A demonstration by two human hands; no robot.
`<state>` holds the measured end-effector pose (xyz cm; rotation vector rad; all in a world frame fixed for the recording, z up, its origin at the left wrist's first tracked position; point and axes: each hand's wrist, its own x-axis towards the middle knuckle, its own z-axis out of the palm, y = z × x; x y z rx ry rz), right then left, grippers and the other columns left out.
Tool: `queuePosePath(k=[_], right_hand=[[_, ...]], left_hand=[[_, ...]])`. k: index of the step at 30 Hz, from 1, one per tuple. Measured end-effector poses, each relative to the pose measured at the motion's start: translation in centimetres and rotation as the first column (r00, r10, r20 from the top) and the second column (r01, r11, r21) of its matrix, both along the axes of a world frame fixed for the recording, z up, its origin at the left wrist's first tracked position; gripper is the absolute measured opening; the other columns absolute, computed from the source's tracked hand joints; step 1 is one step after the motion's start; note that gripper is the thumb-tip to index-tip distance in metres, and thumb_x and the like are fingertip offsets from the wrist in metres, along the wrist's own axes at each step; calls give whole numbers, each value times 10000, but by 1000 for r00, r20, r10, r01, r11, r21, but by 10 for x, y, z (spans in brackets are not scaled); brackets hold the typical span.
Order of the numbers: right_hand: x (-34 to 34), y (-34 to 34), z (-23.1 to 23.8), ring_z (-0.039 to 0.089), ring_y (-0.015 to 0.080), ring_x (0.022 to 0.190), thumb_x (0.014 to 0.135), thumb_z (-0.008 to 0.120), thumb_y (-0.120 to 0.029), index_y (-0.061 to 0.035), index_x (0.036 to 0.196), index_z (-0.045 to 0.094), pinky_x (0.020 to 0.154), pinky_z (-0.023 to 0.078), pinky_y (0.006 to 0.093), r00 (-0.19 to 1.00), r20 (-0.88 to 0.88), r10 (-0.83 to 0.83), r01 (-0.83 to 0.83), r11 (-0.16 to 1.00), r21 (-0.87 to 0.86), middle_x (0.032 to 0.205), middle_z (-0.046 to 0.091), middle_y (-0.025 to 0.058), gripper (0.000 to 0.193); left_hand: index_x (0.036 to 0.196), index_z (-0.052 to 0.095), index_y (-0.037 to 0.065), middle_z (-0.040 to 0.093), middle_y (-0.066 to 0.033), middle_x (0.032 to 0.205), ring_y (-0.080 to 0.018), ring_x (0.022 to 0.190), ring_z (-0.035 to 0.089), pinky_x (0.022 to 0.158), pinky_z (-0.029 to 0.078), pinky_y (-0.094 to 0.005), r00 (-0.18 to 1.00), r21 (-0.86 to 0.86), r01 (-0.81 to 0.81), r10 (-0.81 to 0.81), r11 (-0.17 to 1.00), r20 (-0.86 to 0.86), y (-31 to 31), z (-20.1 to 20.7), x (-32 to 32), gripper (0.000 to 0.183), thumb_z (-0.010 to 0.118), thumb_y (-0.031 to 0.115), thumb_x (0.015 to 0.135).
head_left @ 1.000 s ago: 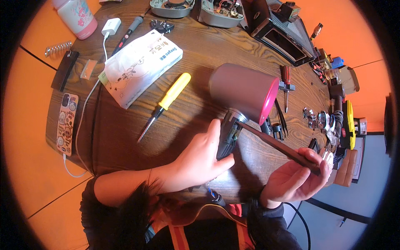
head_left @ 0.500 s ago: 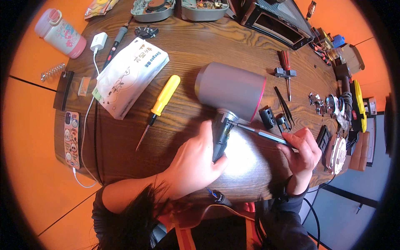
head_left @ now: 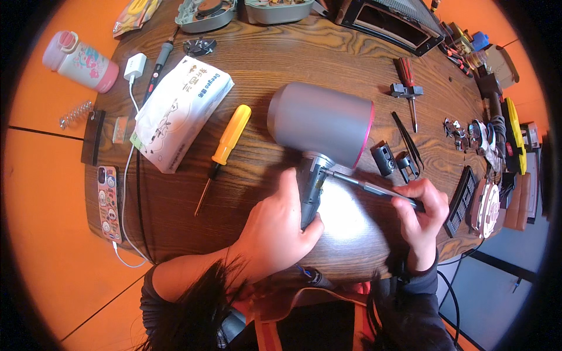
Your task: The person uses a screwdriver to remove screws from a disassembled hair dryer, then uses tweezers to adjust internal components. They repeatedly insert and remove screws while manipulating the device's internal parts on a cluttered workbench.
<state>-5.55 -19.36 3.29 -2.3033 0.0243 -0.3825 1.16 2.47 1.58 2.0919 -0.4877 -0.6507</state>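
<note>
A grey hair dryer with a pink rim lies on the wooden table, its opened handle pointing toward me. My left hand is wrapped round that handle, thumb and fingers closed on it. A slim grey precision screwdriver is pinched in my right hand. Its tip meets the handle's exposed inside, just below the dryer's head; the exact contact point is too small to make out. Left of the dryer lies a yellow-handled screwdriver.
A tissue pack, a phone on a white cable and a bottle are at left. Black tweezers, small black parts and a red screwdriver lie right. Opened grey housings stand at the back.
The view has shifted slightly. My left hand keeps its hold on the handle, and the screwdriver tip stays at the same spot. The fingers of my right hand have shifted a little on the screwdriver.
</note>
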Motion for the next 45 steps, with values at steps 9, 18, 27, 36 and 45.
queuePosePath(k=[9, 18, 27, 36, 45], right_hand=[[14, -2, 3, 509, 175, 489, 613, 763, -111, -38, 754, 617, 477, 394, 272, 937, 261, 232, -139, 933, -331, 613, 580, 43, 216], [6, 9, -1, 476, 10, 552, 733, 698, -77, -2, 863, 576, 472, 337, 167, 928, -359, 95, 140, 806, 575, 556, 536, -10, 194], [13, 13, -4, 524, 141, 498, 651, 688, -55, -70, 896, 679, 435, 419, 244, 931, 213, 297, -190, 891, -412, 608, 521, 1, 246], [12, 14, -4, 526, 71, 507, 728, 684, -53, 1, 1010, 593, 417, 391, 197, 959, -166, 231, -167, 930, 327, 644, 579, 31, 302], [16, 4, -5, 545, 146, 581, 560, 640, -73, -103, 914, 671, 463, 428, 240, 881, 284, 377, -146, 791, -595, 740, 542, 21, 357]], left_hand=[[1149, 293, -69, 537, -117, 588, -240, 444, 548, 440, 433, -335, 995, -7, -20, 21, 1000, 93, 0, -9, -2, 595, 634, 97, 690], [1137, 303, -40, 548, -112, 639, -227, 474, 552, 459, 433, -326, 997, -10, -41, 42, 999, 72, 0, -8, 0, 565, 630, 82, 694], [1121, 307, -31, 551, -117, 649, -241, 492, 561, 468, 436, -330, 996, 13, -31, 30, 999, 81, -1, -6, 0, 539, 623, 76, 698], [1110, 310, -34, 540, -110, 622, -236, 466, 552, 465, 437, -328, 995, 7, -28, 27, 1000, 93, 0, -7, 1, 534, 625, 93, 697], [1151, 294, -51, 537, -108, 601, -231, 466, 555, 462, 438, -327, 998, 54, -2, -2, 999, 62, 0, -5, 0, 580, 625, 95, 698]])
